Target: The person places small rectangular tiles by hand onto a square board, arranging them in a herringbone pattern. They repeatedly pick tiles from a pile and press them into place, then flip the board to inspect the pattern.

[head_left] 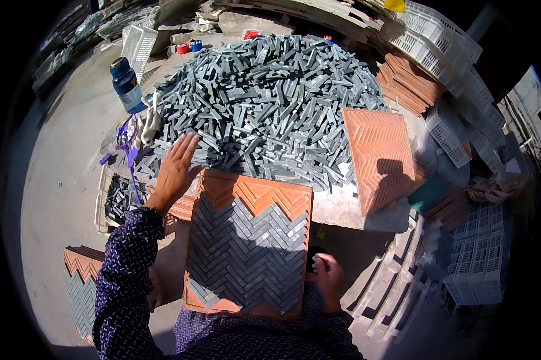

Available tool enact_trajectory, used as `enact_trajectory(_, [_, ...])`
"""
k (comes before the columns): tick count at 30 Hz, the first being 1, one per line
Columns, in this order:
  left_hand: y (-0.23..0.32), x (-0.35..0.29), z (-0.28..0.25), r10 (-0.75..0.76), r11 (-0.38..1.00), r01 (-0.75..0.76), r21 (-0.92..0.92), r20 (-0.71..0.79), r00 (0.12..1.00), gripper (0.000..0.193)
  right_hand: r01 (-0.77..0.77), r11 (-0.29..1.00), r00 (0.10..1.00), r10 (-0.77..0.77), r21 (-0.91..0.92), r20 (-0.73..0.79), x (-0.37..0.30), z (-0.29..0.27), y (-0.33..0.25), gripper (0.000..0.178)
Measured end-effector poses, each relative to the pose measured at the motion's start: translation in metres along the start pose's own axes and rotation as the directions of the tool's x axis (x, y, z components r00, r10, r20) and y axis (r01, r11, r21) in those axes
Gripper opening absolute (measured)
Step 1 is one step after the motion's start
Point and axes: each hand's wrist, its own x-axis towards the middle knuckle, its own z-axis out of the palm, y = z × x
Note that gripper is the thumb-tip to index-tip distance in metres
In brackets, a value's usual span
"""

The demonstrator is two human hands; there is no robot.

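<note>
An orange herringbone mould tray (242, 186) leans on my lap against the edge of the heap. Grey stone strips (246, 252) fill most of it in a zigzag, with bare orange grooves along the top and at the lower corners. My left hand (175, 168), fingers stretched out and together, is beside the tray's upper left corner, over the near edge of a large heap of loose grey strips (264, 102). To the right of the tray is my right hand (329, 276), its fingers curled closed; whatever they may hold is hidden.
Another orange mould (378, 159) leans at the heap's right. A blue bottle (126, 87) and purple string (128, 141) lie left of it. A crate of strips (105, 207) stands lower left, near a filled mould (81, 294). White crates (477, 252) and a pallet (390, 282) are right.
</note>
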Motion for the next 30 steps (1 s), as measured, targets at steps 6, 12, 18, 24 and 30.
enact_trajectory(6, [0.051, -0.086, 0.015, 0.070, 0.990, -0.028, -0.139, 0.309, 0.949, 0.080, 0.185, 0.970, 0.982, -0.175, -0.157, 0.075, 0.000, 0.002, -0.019, 0.015])
enact_trajectory(12, [0.037, -0.080, 0.014, 0.064, 0.959, 0.021, -0.283, 0.286, 0.956, 0.067, 0.167, 0.976, 0.986, -0.161, -0.139, 0.050, 0.005, -0.005, -0.019, 0.015])
enact_trajectory(18, [0.034, -0.092, 0.006, 0.115, 0.977, -0.049, -0.207, 0.319, 0.941, 0.061, 0.145, 0.988, 0.985, -0.140, -0.045, 0.098, 0.008, 0.005, -0.035, 0.012])
enact_trajectory(24, [0.060, -0.116, 0.008, -0.079, 0.986, 0.120, -0.119, 0.304, 0.949, 0.074, 0.564, 0.826, 0.760, -0.512, -0.015, 0.399, 0.050, 0.080, -0.089, 0.010])
enact_trajectory(30, [0.076, -0.127, 0.019, -0.198, 0.950, 0.245, -0.195, 0.232, 0.952, 0.076, 0.761, 0.647, 0.495, -0.616, 0.035, 0.613, 0.081, 0.195, -0.116, 0.006])
